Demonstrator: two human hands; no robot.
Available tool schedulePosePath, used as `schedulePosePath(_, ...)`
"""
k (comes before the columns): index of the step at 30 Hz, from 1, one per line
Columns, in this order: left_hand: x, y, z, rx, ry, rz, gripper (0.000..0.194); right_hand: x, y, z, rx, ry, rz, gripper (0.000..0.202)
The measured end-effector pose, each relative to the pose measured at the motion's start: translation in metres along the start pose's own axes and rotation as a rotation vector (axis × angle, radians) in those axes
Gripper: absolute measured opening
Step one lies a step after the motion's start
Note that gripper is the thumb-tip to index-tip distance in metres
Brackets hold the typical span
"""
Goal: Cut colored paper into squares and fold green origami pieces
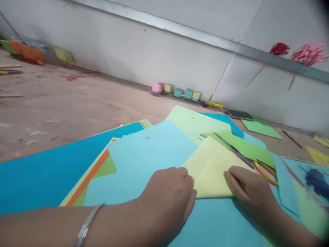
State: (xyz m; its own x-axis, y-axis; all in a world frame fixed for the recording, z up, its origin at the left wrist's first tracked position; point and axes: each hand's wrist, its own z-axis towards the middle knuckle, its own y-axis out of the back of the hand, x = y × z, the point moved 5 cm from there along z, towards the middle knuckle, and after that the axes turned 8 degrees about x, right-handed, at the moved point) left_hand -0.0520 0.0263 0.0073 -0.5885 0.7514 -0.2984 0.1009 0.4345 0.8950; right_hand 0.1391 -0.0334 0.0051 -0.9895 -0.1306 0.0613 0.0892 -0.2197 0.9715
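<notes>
A pale yellow sheet of paper (212, 168), with a straight near edge that looks folded, lies between my two hands. My left hand (168, 195) is closed at its left corner, the fingertips hidden behind the knuckles. On its right side my right hand (248, 187) pinches the same paper between thumb and curled fingers. Beneath it spread light blue sheets (144, 151). Just beyond the yellow paper, a pair of scissors with yellow handles (266, 173) rests on a green paper piece (246, 147).
Dark blue sheets (64, 164) lie left, edged by an orange sheet (88, 176). Small paper cubes (178, 92) stand along the wall, near a yellow tube (214, 105). A dark flat object (240, 115) sits at back right. Pink paper flowers (309, 54) lean on the wall ledge.
</notes>
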Motion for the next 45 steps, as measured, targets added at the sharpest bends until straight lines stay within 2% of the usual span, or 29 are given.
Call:
schedulePosePath(28, -0.001, 0.002, 0.001, 0.048, -0.004, 0.032, 0.026, -0.003, -0.007, 0.007, 0.074, -0.032, 0.042, 0.036)
schedulePosePath(33, -0.001, 0.003, 0.003, 0.033, -0.008, 0.036, 0.025, -0.006, -0.010, 0.007, 0.109, -0.046, 0.049, 0.036)
schedulePosePath(36, 0.000, 0.002, 0.002, -0.017, -0.024, 0.022, 0.024, -0.006, -0.009, 0.007, 0.119, -0.055, 0.055, 0.035)
schedulePosePath(40, -0.002, 0.003, 0.001, -0.131, -0.115, 0.046, 0.014, -0.002, -0.005, 0.009, 0.103, -0.057, 0.041, 0.034)
schedulePosePath(45, -0.023, 0.009, 0.004, -0.145, -0.432, 0.220, 0.015, 0.003, -0.004, 0.009, 0.125, -0.076, -0.023, 0.031)
